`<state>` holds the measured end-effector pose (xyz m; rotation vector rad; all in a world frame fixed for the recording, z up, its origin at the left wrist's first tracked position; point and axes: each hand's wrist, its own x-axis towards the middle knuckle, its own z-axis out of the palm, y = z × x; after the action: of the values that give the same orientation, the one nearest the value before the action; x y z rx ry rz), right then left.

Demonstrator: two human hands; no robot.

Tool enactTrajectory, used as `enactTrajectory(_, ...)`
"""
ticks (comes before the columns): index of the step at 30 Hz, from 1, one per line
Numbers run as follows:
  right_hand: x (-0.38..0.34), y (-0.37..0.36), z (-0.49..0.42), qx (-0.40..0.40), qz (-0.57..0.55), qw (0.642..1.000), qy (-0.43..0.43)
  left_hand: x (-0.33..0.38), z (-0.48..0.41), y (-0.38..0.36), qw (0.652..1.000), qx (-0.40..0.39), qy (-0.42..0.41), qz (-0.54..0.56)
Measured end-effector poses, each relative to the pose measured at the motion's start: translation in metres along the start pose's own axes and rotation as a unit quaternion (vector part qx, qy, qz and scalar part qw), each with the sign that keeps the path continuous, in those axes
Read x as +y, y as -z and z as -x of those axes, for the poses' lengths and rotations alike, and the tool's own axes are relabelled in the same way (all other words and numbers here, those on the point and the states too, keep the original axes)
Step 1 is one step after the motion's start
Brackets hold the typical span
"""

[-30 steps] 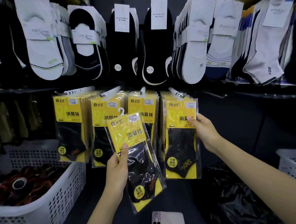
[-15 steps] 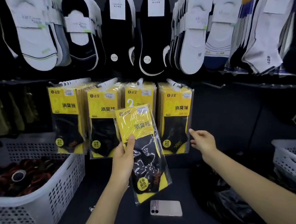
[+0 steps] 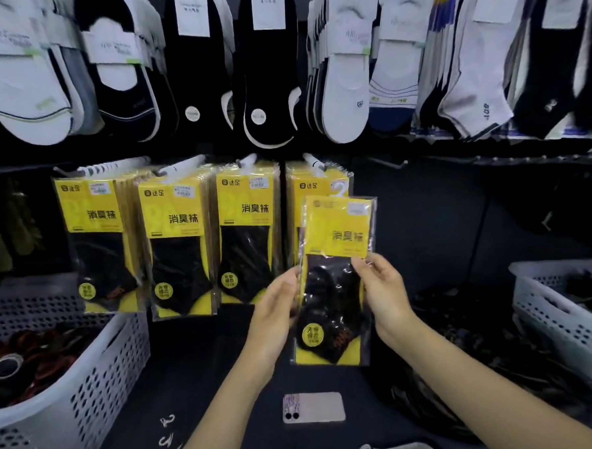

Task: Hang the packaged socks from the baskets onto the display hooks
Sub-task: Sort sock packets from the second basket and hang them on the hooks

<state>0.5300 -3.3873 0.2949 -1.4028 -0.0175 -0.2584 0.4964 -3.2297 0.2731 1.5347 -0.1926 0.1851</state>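
I hold one yellow-and-black packaged sock pack (image 3: 337, 280) upright in front of the rightmost hanging stack (image 3: 314, 184). My left hand (image 3: 278, 311) grips its left edge and my right hand (image 3: 382, 288) grips its right edge at mid-height. The pack's white hook sits just below the rightmost display hook (image 3: 313, 161). Three more stacks of the same packs (image 3: 93, 241) (image 3: 179, 244) (image 3: 245, 234) hang on hooks to the left.
A white perforated basket (image 3: 100, 378) with dark rolled items stands at the left, another white basket (image 3: 560, 320) at the right. A phone (image 3: 312, 407) and loose white hooks (image 3: 166, 430) lie on the dark surface below. Rows of loose socks hang above.
The pack moved right from the middle stacks to in front of the rightmost stack. My right hand left the hanging stack and took hold of the pack's right edge.
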Motion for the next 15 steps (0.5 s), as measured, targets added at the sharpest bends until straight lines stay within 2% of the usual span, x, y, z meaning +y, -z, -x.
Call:
enactTrajectory(2, -0.007, 0.010, -0.012, 0.039, -0.003, 0.999, 0.010, -0.002, 0.000, -0.004, 1.000, -0.026, 0.006, -0.004)
enactTrajectory(5, -0.018, 0.015, -0.029, 0.049, 0.014, 0.998, 0.031, -0.003, -0.002, -0.007, 0.999, -0.037, 0.004, 0.008)
enactTrajectory(15, -0.022, -0.005, -0.046, -0.028, 0.096, 0.992, 0.082, -0.009, -0.009, -0.006, 0.999, 0.002, 0.014, 0.035)
